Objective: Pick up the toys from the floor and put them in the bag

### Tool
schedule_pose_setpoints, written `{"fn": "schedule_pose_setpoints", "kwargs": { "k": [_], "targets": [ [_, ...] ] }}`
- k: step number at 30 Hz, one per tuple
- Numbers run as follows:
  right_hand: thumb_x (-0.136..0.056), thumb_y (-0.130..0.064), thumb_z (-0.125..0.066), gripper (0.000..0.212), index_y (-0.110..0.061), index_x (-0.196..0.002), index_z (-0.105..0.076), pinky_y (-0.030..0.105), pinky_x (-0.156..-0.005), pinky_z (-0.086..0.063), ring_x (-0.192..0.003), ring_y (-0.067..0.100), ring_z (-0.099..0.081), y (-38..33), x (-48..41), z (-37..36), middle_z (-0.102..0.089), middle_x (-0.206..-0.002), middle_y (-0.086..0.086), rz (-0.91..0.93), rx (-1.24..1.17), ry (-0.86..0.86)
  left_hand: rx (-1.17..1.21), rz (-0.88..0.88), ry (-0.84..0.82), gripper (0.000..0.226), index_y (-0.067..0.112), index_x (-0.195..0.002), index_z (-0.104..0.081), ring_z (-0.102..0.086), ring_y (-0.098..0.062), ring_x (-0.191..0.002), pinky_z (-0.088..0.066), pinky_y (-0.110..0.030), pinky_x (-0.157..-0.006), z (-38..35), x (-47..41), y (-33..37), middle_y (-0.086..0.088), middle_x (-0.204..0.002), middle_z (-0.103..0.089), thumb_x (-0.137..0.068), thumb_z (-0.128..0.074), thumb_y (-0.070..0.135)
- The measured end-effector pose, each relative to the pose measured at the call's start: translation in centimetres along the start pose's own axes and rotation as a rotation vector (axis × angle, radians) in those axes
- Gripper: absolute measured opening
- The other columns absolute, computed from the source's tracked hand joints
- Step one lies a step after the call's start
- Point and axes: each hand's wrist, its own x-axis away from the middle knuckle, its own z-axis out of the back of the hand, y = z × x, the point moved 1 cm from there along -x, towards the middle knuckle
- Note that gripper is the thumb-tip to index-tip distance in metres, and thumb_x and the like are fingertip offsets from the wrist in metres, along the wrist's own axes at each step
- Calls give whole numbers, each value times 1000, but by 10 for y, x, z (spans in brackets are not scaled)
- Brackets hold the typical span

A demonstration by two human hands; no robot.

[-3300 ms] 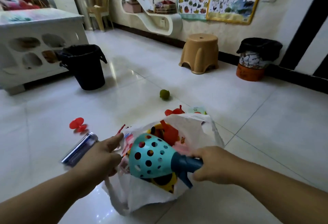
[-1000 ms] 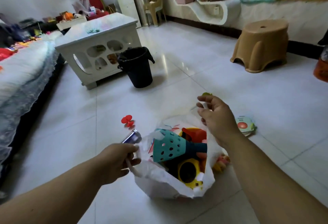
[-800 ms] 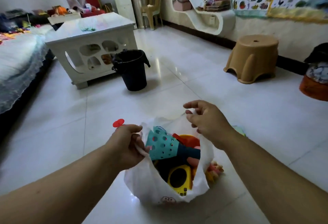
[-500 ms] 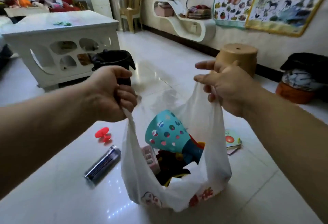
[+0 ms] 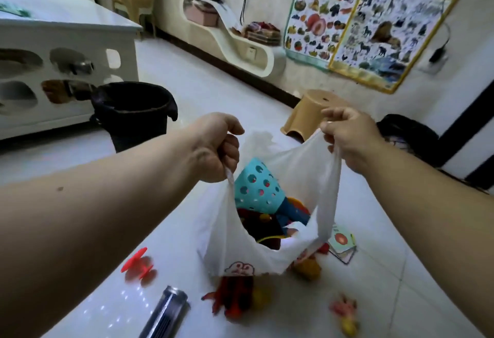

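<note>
A white plastic bag (image 5: 294,177) hangs above the floor, held up by both handles. My left hand (image 5: 216,147) is shut on its left handle and my right hand (image 5: 350,139) on its right handle. Inside it stand a teal perforated cone toy (image 5: 256,188) and darker toys beneath. On the floor below lie a red toy (image 5: 232,295), a yellow-orange toy (image 5: 307,268), a small pink and yellow figure (image 5: 344,313), a red spool-shaped toy (image 5: 139,262), a silver cylinder (image 5: 165,311) and a small picture card book (image 5: 342,244).
A black bin (image 5: 133,113) stands left of the bag, in front of a white table with oval holes (image 5: 61,51). A tan plastic stool (image 5: 312,110) and a second black-bagged container (image 5: 409,134) sit by the right wall under posters.
Both hands took the bag's handles and lifted it off the floor. Toys that lay under or beside it show on the floor. The view tilted up and right.
</note>
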Motion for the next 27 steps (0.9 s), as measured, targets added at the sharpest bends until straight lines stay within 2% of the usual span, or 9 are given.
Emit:
{"fn": "schedule_pose_setpoints", "kwargs": {
  "k": [5,11,13,14,15,17,21,24,27],
  "targets": [
    [-90,3,-52,25,-10,-109,-62,21,-63,-44,-68,10,-49,21,-24,-57,-55,-79,1,-51,84,39,-90,-46,47,28,25,-61,-30,-19,-9,-32,-15,-15,-33,66,-53,5,7,-40,-22,-78,-45,9],
    [-90,4,-52,26,-16,-104,-63,19,-73,-42,-96,13,-55,71,-51,-100,-58,-108,4,-110,19,19,-57,-92,135,30,21,-58,-32,-21,-9,-35,-19,-19,-35,101,-106,-20,5,-44,-24,-81,-46,9],
    [-90,3,-53,26,-16,-103,-62,16,-68,-42,-90,8,-56,83,-57,-101,-58,-106,2,-109,-9,11,-42,-142,133,18,18,-70,-50,-20,-9,-39,-19,-21,-39,103,-115,-27,5,-46,-24,-83,-45,8],
    [-90,2,-53,25,-16,-104,-62,16,-70,-43,-89,8,-56,87,-59,-101,-58,-107,2,-107,5,-3,-33,-165,142,21,19,-89,-60,-21,-9,-40,-20,-22,-40,105,-118,-30,5,-47,-24,-83,-44,6],
    [-91,0,-53,25,-17,-106,-62,19,-75,-43,-92,11,-56,92,-59,-100,-59,-109,2,-106,41,-20,-27,-181,161,36,23,-110,-61,-22,-9,-40,-21,-22,-39,109,-123,-34,5,-47,-24,-84,-43,5],
    [-93,-4,-53,25,-20,-110,-62,25,-79,-43,-101,16,-56,100,-58,-98,-59,-114,0,-111,142,-61,-45,-207,194,53,26,-129,-55,-23,-8,-39,-22,-20,-37,118,-128,-42,6,-45,-26,-83,-41,4],
    [-94,-14,-55,32,-25,-124,-55,21,-65,-43,-99,15,-52,112,-47,-94,-57,-123,0,-40,348,-162,-151,-236,242,57,25,-134,-51,-25,-8,-42,-24,-22,-36,131,-122,-47,7,-43,-29,-84,-38,2],
    [-90,-25,-59,42,-30,-131,-51,28,-74,-51,-95,18,-51,112,-32,-95,-48,-124,5,114,746,-92,-193,-258,249,55,25,-133,-52,-25,-10,-47,-23,-24,-42,135,-114,-47,7,-44,-32,-85,-38,1],
    [-87,-29,-62,42,-31,-128,-54,35,-87,-49,-109,24,-44,105,-11,-107,-44,-124,8,363,941,-9,-257,-292,212,54,23,-136,-49,-31,-12,-52,-29,-25,-46,135,-105,-44,0,-59,-38,-86,-43,2]
  ]
}}
